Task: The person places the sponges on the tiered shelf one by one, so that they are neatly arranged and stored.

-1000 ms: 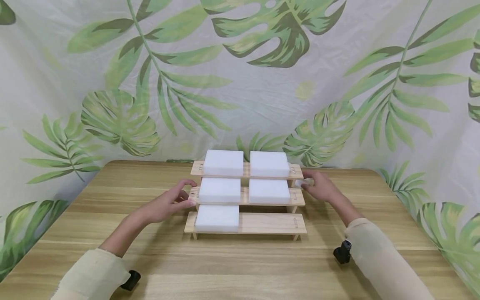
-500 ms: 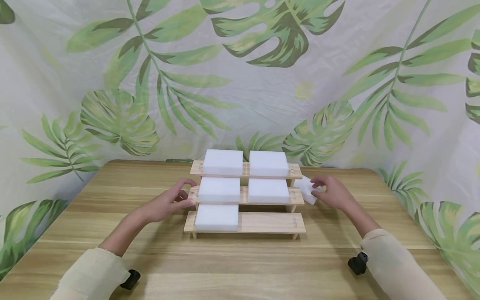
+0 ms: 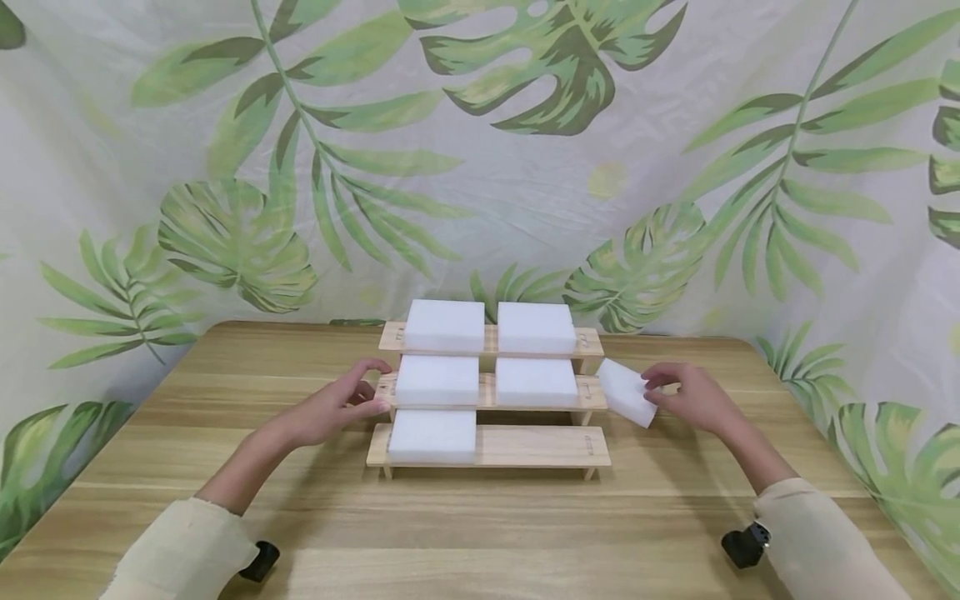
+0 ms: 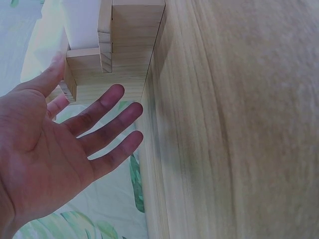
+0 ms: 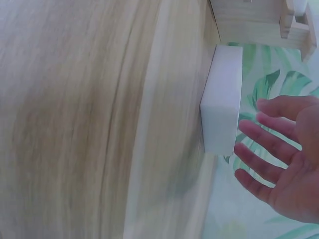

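My right hand [image 3: 693, 400] has a light grip on the foam block [image 3: 626, 392], fingertips seemingly just touching its far edge. It hangs just right of the wooden rack [image 3: 525, 450]. My left hand [image 3: 330, 410] rests relaxed, holding nothing, at the rack's left end.

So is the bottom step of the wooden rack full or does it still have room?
Still has room. The bottom step carries one white foam block on its left half; the right half is bare wood.

your white foam block [image 3: 626, 392] sits tilted in your right hand [image 3: 693, 400], just right of the wooden stepped rack [image 3: 540, 446].
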Demonstrator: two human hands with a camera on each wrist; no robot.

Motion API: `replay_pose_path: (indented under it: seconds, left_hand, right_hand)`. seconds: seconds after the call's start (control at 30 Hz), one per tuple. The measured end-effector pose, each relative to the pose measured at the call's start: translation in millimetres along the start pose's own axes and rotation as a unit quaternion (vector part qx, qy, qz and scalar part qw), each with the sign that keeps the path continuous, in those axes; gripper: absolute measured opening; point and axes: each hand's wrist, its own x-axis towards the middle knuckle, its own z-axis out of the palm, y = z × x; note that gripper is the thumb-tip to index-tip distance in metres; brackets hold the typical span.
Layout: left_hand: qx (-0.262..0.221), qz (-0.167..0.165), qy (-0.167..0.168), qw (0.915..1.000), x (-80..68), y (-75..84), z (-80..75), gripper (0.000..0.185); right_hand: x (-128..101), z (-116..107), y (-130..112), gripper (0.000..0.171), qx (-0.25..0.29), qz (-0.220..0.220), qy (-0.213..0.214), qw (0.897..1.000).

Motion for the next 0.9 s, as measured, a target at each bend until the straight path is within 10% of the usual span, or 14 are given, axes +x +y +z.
replay_pose_path:
  seconds: [0.53, 0.9]
  left_hand:
    - [-0.003, 0.0, -0.002, 1.0, -0.7, 1.0, -0.4, 0.048]
    - [-0.006, 0.002, -0.002, 1.0, -0.8, 0.2, -0.4, 0.048]
  right_hand:
    - [-1.7, 3.6, 10.1, 0.066, -0.03, 0.037, -0.033, 0.998]
    - [-3.7, 0.7, 11.1, 0.061, -0.023, 0.042, -0.027, 0.998]
